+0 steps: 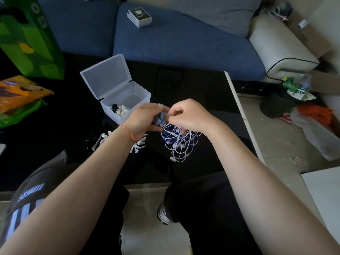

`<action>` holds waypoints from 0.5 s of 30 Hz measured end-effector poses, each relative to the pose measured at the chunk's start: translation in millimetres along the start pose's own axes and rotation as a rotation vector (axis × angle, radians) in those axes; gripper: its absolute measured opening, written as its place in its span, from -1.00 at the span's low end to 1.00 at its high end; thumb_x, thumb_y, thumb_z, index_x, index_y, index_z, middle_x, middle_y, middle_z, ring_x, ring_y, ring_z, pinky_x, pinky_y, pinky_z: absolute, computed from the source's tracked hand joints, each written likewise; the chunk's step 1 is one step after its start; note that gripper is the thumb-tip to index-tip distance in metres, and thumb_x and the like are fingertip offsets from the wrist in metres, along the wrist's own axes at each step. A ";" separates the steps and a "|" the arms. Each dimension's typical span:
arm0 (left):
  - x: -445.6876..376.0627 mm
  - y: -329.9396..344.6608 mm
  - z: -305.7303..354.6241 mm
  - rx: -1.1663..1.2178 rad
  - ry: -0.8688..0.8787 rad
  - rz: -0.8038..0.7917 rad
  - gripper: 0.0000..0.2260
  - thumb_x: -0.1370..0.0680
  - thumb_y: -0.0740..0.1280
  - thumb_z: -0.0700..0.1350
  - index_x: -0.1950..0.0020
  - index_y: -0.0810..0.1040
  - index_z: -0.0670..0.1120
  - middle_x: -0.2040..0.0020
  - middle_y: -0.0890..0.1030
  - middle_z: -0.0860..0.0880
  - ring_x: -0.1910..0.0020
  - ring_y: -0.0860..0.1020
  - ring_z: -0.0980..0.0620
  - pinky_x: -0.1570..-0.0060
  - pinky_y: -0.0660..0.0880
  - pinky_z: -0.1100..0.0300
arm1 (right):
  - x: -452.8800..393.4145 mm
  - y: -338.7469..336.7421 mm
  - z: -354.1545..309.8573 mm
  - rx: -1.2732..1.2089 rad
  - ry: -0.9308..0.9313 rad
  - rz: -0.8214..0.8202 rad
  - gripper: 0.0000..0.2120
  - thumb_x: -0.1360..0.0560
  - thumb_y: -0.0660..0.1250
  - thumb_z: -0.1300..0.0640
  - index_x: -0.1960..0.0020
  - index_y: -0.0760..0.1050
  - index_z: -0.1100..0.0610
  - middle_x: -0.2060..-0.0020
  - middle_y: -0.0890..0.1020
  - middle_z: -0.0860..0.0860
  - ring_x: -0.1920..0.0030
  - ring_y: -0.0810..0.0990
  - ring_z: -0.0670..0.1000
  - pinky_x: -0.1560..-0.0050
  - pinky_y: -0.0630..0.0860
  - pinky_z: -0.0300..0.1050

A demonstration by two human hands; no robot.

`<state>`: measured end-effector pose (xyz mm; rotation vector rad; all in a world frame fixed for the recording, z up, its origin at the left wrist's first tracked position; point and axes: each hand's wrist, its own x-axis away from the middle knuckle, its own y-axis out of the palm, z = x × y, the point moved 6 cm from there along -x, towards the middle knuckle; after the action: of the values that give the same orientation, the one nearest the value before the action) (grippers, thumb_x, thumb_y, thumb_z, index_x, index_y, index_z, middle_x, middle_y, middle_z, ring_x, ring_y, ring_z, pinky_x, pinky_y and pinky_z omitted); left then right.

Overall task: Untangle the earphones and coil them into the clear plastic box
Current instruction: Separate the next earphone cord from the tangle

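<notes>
Head view looks down on a tangle of pale lilac and white earphones [179, 142], a loose knot of thin looping cord with small earbuds caught in it, hanging just above the dark glossy table [193, 89] from both hands. At its top a blue-grey bunch of cord is gripped by the left hand [145, 119], whose fingers curl round it with the thumb side turned far; a thin red string bracelet [128, 133] circles that wrist. Right hand [189, 116] sits just right of the left, knuckles up, its fingers bent and pinching strands at the top of the tangle. Both bare forearms reach in from the near edge. Left of the hands stands the clear plastic box [117, 92], its hinged lid tipped back and open, with white and dark coiled earphones already lying inside. More white cord [139, 146] lies on the table beneath the left wrist.
</notes>
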<state>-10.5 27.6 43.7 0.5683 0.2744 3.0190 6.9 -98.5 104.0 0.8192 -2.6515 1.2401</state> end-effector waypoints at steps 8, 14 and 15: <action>2.6 14.9 -10.8 -0.085 -0.136 -0.222 -0.67 -0.69 0.12 0.01 0.02 0.60 -0.13 0.30 0.55 -0.02 0.31 0.56 0.08 0.41 0.43 0.25 | -6.8 -19.3 5.8 0.090 -0.083 0.228 -0.98 -0.46 0.48 0.12 0.13 0.65 0.04 0.37 0.60 -0.10 0.36 0.54 -0.13 0.32 0.47 -0.26; 11.7 26.4 5.0 0.431 -0.112 -0.523 -0.70 -0.65 0.09 -0.02 0.10 0.51 -0.12 0.33 0.36 0.01 0.33 0.39 0.10 0.55 0.29 0.35 | -8.5 -26.1 10.3 -0.172 -0.082 0.290 -0.87 -0.59 0.35 0.17 -0.01 0.68 0.08 0.24 0.65 -0.03 0.38 0.53 -0.10 0.35 0.49 -0.23; 11.1 24.1 8.8 0.528 -0.097 -0.509 -0.71 -0.65 0.08 -0.03 0.08 0.53 -0.12 0.31 0.39 0.01 0.30 0.43 0.10 0.55 0.31 0.36 | -8.7 -25.1 11.8 -0.175 -0.063 0.269 -0.85 -0.62 0.31 0.17 -0.05 0.67 0.07 0.26 0.64 -0.05 0.39 0.52 -0.08 0.37 0.48 -0.23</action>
<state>-18.2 6.3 60.2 0.5608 1.0472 2.4071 28.6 -116.6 110.6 0.4963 -2.9455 1.0248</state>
